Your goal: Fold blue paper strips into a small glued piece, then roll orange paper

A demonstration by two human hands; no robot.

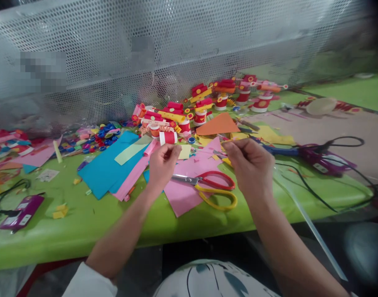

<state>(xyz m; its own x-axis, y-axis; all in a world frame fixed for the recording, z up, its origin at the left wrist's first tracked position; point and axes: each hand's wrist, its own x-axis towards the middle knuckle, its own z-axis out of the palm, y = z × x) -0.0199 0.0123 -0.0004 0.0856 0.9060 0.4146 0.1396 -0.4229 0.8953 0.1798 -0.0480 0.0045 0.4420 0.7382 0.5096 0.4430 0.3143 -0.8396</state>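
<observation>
My left hand [164, 161] is raised over the middle of the table, thumb and fingertips pinched together. To its right my right hand [252, 165] is pinched in the same way. Whatever is between the fingertips of either hand is too small to make out. Below and between the hands, scissors [216, 189] with one red and one yellow handle lie on pink paper [179, 198]. Just beyond my left hand lies a small red and white paper cup [168, 138]. Blue paper [107, 169] and a pale green strip [131, 150] lie left of that hand.
Red cup figures [199, 117] stand along the back by a perforated metal panel [189, 45]. Bottle caps [105, 138] are heaped at back left. Purple power boxes with cables lie left [22, 212] and right [327, 159]. A clear glue stick [315, 231] juts past the green table's edge.
</observation>
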